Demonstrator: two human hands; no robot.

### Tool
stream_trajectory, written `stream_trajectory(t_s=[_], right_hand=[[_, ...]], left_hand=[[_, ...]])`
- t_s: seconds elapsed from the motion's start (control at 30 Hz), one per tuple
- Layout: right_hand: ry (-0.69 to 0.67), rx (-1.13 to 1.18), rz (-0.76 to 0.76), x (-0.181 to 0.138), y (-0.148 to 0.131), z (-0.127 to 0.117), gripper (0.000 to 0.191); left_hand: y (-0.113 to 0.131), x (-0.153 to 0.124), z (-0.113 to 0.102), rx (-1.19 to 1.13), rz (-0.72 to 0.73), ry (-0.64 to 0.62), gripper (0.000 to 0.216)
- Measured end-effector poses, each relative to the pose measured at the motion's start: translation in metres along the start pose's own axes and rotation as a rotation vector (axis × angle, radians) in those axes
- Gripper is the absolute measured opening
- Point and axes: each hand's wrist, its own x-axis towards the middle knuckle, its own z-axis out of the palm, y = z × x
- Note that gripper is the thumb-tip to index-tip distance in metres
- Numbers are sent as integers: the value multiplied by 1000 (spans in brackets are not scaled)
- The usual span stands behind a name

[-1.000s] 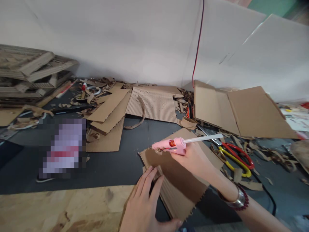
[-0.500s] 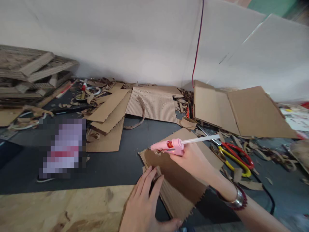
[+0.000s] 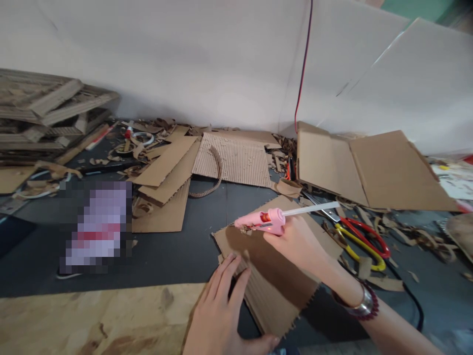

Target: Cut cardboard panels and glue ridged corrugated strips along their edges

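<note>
My right hand is closed round a pink hot glue gun, with a long pale glue stick jutting from its back. The gun's nozzle is over the far left corner of a brown cardboard sheet with ragged edges; whether it touches cannot be told. Stray bits cling beneath the nozzle. At the sheet's left edge rests my left hand, fingers spread on the cardboard and thumb lower down at the near edge. A small strip lies by its fingertips. Another cardboard piece shows behind the sheet.
Red-and-yellow-handled scissors lie right of my right hand among scraps. A folded cardboard panel leans at the back right. Cardboard pieces and a corrugated sheet are behind. Stacked strips stand far left, near a blurred purple item.
The glue gun and my right hand have shifted slightly right, and the nozzle has drawn back a little from the sheet's corner. My left hand has stayed in place.
</note>
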Motion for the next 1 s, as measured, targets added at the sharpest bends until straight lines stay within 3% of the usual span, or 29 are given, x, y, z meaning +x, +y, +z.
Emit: stream_trajectory(t_s=[0.1, 0.37, 0.73, 0.87, 1.0], right_hand=[[-60, -7, 18, 1, 2, 0, 20], [-66, 53, -15, 2, 8, -2, 25], [-161, 384, -68, 4, 7, -8, 37], [-116, 307, -112, 3, 7, -8, 40], [-21, 111, -45, 1, 12, -2, 24]], left_hand=[[0, 0, 1, -11, -2, -1, 84], [0, 1, 1, 14, 6, 16, 79], [0, 0, 1, 21, -3, 2, 79], [0, -1, 1, 12, -9, -3, 81], [-1, -2, 2, -16, -24, -12, 79]])
